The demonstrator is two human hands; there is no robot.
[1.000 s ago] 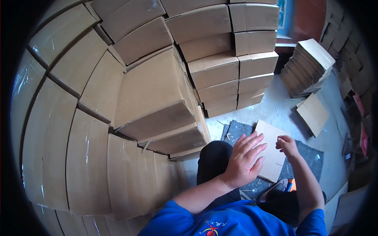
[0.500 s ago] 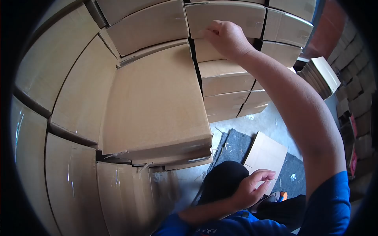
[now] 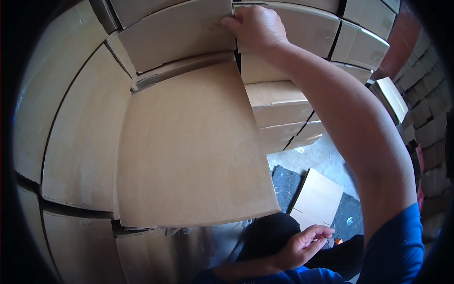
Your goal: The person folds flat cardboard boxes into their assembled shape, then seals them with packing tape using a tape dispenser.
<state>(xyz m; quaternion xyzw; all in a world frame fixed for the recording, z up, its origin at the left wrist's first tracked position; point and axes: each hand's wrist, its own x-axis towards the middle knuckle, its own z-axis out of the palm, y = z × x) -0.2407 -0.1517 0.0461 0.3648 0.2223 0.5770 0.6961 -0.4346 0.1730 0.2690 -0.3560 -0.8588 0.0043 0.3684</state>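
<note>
My right hand (image 3: 257, 26) grips the corner of one taped carton (image 3: 177, 28) high in the stack, while my left hand (image 3: 302, 246) hangs half-curled and empty above one flat cardboard sheet (image 3: 317, 199) on the floor.

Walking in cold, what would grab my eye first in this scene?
A wall of stacked cardboard boxes fills the left and top, with one big box top jutting toward the camera. The right hand reaches up along a long bare arm and rests on the edge of a box in the top row. Low down, the left hand curls above a flat cardboard sheet on grey floor mats.
</note>
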